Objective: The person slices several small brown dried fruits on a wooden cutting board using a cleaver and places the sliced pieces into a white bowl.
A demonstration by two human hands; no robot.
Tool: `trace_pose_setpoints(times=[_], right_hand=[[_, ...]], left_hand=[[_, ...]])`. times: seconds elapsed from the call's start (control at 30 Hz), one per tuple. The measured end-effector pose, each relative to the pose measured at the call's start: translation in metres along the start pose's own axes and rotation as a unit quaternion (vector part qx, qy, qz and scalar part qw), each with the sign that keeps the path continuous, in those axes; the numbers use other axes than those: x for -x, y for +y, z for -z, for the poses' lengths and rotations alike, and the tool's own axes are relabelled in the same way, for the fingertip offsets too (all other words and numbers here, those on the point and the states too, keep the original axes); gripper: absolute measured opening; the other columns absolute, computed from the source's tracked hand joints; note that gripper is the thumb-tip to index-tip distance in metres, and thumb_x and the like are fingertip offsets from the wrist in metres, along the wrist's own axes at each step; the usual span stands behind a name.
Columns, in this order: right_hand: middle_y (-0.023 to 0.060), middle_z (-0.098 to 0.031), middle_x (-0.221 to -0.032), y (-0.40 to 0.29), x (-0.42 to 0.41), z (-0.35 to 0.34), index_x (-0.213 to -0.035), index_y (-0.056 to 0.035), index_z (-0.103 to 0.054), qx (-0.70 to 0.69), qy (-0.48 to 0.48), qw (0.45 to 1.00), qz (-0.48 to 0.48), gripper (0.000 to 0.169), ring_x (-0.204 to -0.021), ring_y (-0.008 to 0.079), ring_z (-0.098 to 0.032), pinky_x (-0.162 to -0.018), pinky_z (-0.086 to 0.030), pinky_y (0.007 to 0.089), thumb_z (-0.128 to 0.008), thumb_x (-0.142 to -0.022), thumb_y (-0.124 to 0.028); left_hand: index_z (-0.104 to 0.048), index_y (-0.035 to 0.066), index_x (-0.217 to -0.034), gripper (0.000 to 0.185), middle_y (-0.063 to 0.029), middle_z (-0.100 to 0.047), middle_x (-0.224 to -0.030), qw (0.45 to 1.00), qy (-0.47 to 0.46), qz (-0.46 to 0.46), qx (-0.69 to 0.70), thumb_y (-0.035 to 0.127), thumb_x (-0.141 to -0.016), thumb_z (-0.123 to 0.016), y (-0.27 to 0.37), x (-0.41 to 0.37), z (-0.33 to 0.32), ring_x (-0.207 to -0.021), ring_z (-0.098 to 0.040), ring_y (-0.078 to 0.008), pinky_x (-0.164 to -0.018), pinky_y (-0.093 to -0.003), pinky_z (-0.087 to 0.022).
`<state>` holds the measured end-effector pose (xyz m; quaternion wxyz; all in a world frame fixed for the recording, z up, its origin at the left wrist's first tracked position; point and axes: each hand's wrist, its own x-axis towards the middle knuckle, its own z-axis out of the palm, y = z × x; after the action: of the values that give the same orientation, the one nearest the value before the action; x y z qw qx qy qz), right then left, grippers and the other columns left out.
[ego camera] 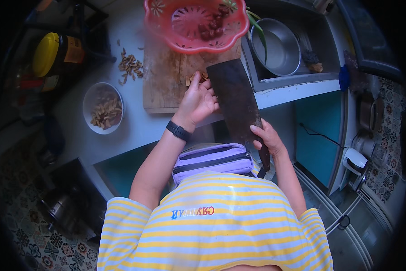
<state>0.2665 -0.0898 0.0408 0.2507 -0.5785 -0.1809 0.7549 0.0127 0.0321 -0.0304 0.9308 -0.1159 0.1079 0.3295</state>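
My right hand (268,137) grips the handle of a dark cleaver (235,98), whose broad blade points away from me and slants left over the near right part of a wooden cutting board (162,86). Beside the blade my left hand (201,98) is palm up over the board's near edge, fingers partly curled; whether it holds anything cannot be told. Small brown pieces (188,81) lie at its fingertips. A red plastic basket (176,42) with dark red fruits (212,28), looking like dried dates, rests over the board's far part.
A white bowl (88,117) of brown elongated pieces (105,113) stands left of the board, near more loose pieces (130,66). A yellow-lidded jar (46,54) is farther left. At right, a metal basin (277,47) sits in the sink (328,44) beside green leaves (260,30).
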Motion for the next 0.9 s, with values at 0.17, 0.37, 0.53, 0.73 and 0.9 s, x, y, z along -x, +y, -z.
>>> trace_pose_setpoints(times=[0.17,0.37,0.53,0.73,0.9], right_hand=[[-0.0007,-0.054,-0.078,0.011,0.016,0.006,-0.111,-0.0068,-0.054,-0.023,0.094,0.995,0.031,0.025,-0.048,0.0078,-0.049,-0.044,-0.040,0.0223,-0.067,-0.096,-0.021],[-0.0014,-0.052,-0.077,0.029,0.016,0.018,-0.108,-0.0059,-0.056,0.046,0.160,0.984,0.056,0.022,-0.048,0.0085,-0.051,-0.045,-0.040,0.0234,-0.068,-0.096,-0.022],[-0.0008,-0.055,-0.077,0.028,0.003,0.002,-0.106,-0.0052,-0.056,0.053,0.157,0.985,0.056,0.022,-0.049,0.0083,-0.052,-0.045,-0.041,0.0236,-0.068,-0.096,-0.021],[0.0003,-0.057,-0.080,0.017,-0.014,-0.009,-0.110,-0.0069,-0.054,0.103,0.105,0.988,0.037,0.025,-0.050,0.0072,-0.051,-0.048,-0.041,0.0216,-0.067,-0.097,-0.025],[0.0007,-0.057,-0.080,0.009,-0.027,-0.023,-0.109,-0.0067,-0.054,0.132,0.058,0.989,0.025,0.025,-0.050,0.0071,-0.050,-0.049,-0.041,0.0217,-0.067,-0.097,-0.025]], left_hand=[[-0.061,-0.001,-0.122,0.046,-0.0178,-0.062,-0.122,0.943,0.184,-0.183,-0.207,0.040,-0.102,-0.054,0.017,0.022,-0.022,-0.109,-0.064,-0.0301,-0.098,-0.0444,-0.053],[-0.060,0.004,-0.124,0.045,-0.0158,-0.060,-0.122,0.397,0.271,-0.280,-0.831,0.014,-0.083,-0.076,0.027,0.040,-0.023,-0.105,-0.065,-0.0327,-0.089,-0.0426,-0.055],[-0.058,0.006,-0.129,0.057,-0.0164,-0.058,-0.122,0.294,0.201,-0.300,-0.885,0.014,-0.076,-0.077,0.013,0.021,-0.013,-0.102,-0.065,-0.0358,-0.086,-0.0426,-0.056],[-0.059,0.005,-0.129,0.057,-0.0161,-0.058,-0.121,0.331,0.198,-0.285,-0.878,0.010,-0.075,-0.078,0.012,0.009,-0.014,-0.101,-0.066,-0.0330,-0.086,-0.0416,-0.056],[-0.058,0.004,-0.130,0.062,-0.0179,-0.056,-0.120,0.393,0.188,-0.291,-0.852,0.006,-0.073,-0.080,0.018,0.014,-0.009,-0.104,-0.063,-0.0385,-0.089,-0.0443,-0.055]])
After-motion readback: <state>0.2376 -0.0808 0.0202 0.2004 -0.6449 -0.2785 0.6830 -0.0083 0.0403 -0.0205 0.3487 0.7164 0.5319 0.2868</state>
